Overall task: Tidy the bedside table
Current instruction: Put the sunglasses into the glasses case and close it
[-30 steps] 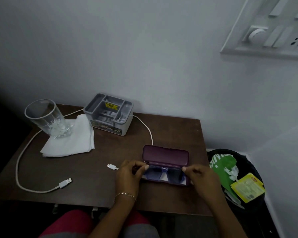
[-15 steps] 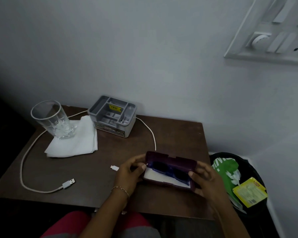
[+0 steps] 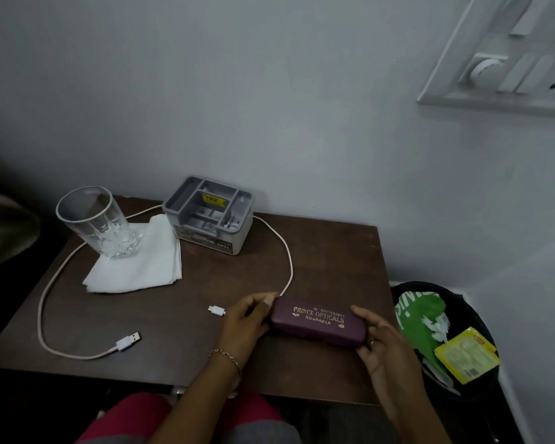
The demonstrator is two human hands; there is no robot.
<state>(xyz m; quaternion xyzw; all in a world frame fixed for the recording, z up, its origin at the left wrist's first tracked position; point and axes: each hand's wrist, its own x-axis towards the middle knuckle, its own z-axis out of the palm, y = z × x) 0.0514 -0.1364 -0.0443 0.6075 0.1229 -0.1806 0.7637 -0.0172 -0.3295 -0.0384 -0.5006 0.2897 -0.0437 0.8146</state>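
Note:
A maroon spectacle case (image 3: pixel 318 322) with gold lettering lies closed on the brown bedside table (image 3: pixel 205 277), near its front right. My left hand (image 3: pixel 247 322) grips the case's left end, thumb on top. My right hand (image 3: pixel 382 344) holds its right end, thumb over the lid. A white USB cable (image 3: pixel 45 302) loops across the table, one plug (image 3: pixel 128 341) at the front left and the other plug (image 3: pixel 217 310) just left of my left hand. The sunglasses are hidden inside the case.
An empty clear glass (image 3: pixel 93 219) stands on a folded white napkin (image 3: pixel 138 264) at the back left. A grey organiser box (image 3: pixel 209 216) sits at the back by the wall. A black bin (image 3: pixel 446 334) with green and yellow wrappers stands right of the table. A switchboard (image 3: pixel 510 59) hangs upper right.
The case lid, open over the blue sunglasses a second ago, has swung down and is now closed. Both hands stayed at the case's ends.

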